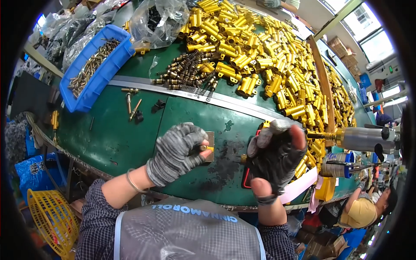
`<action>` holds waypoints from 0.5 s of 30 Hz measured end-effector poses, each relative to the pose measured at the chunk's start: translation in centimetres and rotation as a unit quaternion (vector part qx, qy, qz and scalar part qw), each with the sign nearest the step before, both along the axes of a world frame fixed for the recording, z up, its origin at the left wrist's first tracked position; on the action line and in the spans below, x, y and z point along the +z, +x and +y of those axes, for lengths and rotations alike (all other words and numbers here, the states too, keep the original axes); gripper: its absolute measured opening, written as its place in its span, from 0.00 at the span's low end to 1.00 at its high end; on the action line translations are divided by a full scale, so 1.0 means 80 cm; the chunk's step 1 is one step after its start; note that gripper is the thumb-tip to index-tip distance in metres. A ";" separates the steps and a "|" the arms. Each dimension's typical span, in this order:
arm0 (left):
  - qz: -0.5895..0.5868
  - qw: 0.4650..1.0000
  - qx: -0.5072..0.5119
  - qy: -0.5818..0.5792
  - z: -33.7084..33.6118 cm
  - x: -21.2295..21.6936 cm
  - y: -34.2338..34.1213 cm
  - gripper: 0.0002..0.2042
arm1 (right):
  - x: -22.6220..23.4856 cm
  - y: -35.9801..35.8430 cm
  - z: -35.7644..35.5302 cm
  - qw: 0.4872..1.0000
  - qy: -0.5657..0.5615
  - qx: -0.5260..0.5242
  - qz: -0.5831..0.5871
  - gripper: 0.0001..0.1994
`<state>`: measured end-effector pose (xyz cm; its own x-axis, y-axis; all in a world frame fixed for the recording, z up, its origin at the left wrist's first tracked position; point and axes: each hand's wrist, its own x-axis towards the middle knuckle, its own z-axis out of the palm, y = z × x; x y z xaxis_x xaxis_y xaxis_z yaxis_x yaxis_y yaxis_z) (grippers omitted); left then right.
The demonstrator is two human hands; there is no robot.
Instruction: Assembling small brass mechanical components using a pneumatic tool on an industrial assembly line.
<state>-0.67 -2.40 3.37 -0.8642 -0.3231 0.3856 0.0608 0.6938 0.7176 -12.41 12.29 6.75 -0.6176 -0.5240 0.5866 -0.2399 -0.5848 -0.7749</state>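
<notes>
My left hand [180, 151] wears a grey knit glove with bare fingertips. It is closed, pinching a small brass-coloured piece [206, 148] above a small flat metal plate [211, 138] on the green bench. My right hand [277, 158], in a grey glove that is black with dirt, is curled beside the pile of gold parts. Whatever its fingers hold is hidden. Partly behind that hand shows a red-edged object [246, 175], its shape mostly covered. A short brass end [243, 158] sticks out just left of the hand.
Gold-coloured twin-tube parts [249, 86] are heaped at the back right. Springs with brass fittings [190, 69] lie by a metal strip [236, 104]. A blue bin [108, 69] holds metal pins. A grey cylindrical tool [364, 138] juts in from the right. A co-worker [364, 210] sits at right.
</notes>
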 end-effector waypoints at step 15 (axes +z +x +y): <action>0.063 0.998 0.001 0.015 -0.001 -0.021 0.005 0.17 | 0.010 0.007 -0.042 0.963 -0.142 0.087 -0.212 0.44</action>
<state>-0.26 -2.45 1.73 -0.8088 -0.3386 0.4807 0.1500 0.6717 0.7255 -11.83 8.92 7.53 -0.7502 -0.4975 0.4356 0.1841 -0.7898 -0.5850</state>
